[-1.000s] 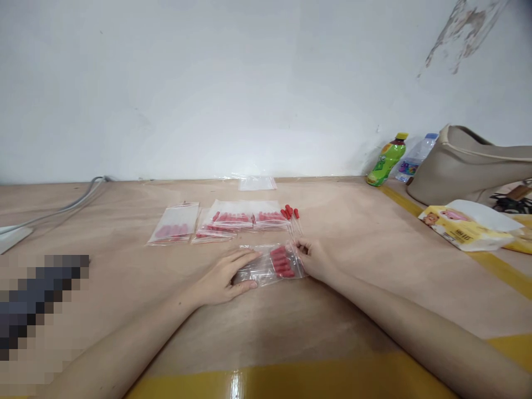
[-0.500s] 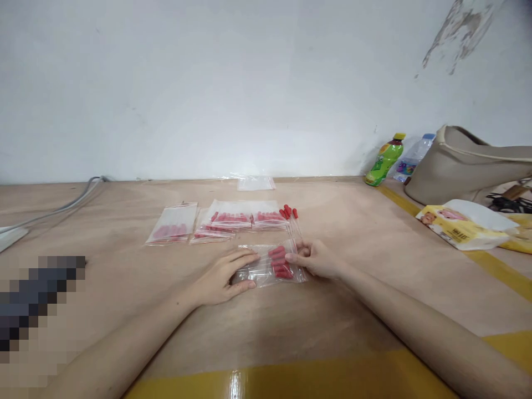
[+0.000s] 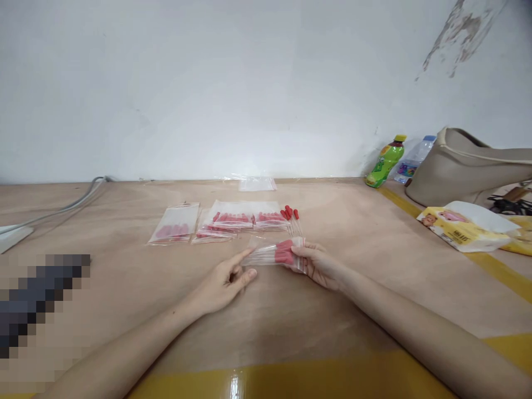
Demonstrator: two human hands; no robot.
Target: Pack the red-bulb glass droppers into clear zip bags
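A clear zip bag [image 3: 266, 255] holds several glass droppers, their red rubber bulbs [image 3: 284, 252] toward the right end. My right hand [image 3: 320, 265] grips that end, thumb on top and fingers beneath, with the bag raised off the table. At the bag's left end, my left hand [image 3: 226, 282] reaches out its index finger to the edge; its thumb stands apart and the other fingers curl under. Behind lie filled bags of droppers [image 3: 233, 213], another filled bag [image 3: 174, 221] on the left, and several loose droppers [image 3: 291, 215] with red bulbs.
Flat clear bags [image 3: 257, 184] lie by the wall. At right are a green bottle [image 3: 385, 160], a clear bottle [image 3: 415, 159], a beige bag [image 3: 449, 172] and a yellow tissue pack [image 3: 457, 227]. A cable [image 3: 78, 199] runs at left; yellow tape [image 3: 291, 377] crosses the front.
My right hand has lifted and tilted the bag of droppers, its thumb now over the right end. My left hand has drawn back left from lying flat on the bag, its fingers now curled.
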